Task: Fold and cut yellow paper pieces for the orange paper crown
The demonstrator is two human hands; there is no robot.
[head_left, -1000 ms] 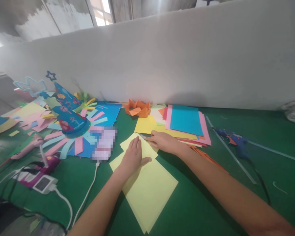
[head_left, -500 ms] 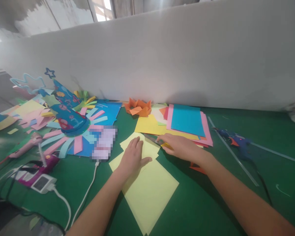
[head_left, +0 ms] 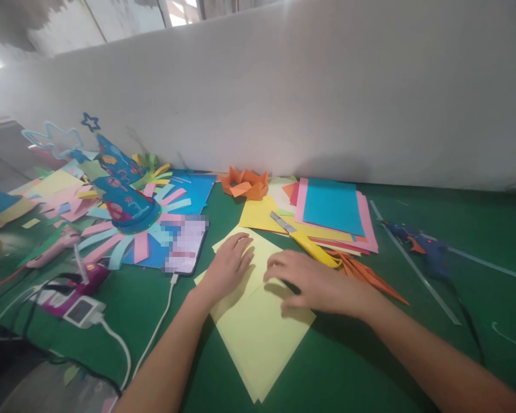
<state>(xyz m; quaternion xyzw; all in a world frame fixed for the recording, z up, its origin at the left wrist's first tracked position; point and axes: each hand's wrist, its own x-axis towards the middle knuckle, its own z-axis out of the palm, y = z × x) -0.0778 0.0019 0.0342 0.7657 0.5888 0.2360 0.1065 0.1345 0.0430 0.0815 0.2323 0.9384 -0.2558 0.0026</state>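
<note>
Light yellow paper sheets [head_left: 262, 344] lie overlapped, turned corner-down, on the green tabletop before me. My left hand [head_left: 230, 267] rests on the upper left of the paper, fingers stretched and holding nothing. Over the right side of the paper is my right hand [head_left: 312, 284], open, its fingers slightly curled and apart with nothing between them. I cannot tell whether it touches the paper. Just beyond it lies a utility knife [head_left: 307, 244] with a yellow handle and a grey blade pointing up-left. Folded orange paper [head_left: 372, 278] sits beside the knife's handle end.
Coloured sheets [head_left: 331, 206] are stacked at the back beside an orange folded-paper ring [head_left: 245, 183]. Blue party hats [head_left: 126, 201] with paper strips, a phone [head_left: 187, 246] on a cable and a power strip [head_left: 79, 310] stand left. A blue glue gun [head_left: 430, 249] lies right.
My right hand has let go of the utility knife, which now lies on the table by the coloured sheets. That hand has moved nearer over the yellow paper, uncovering the folded orange paper.
</note>
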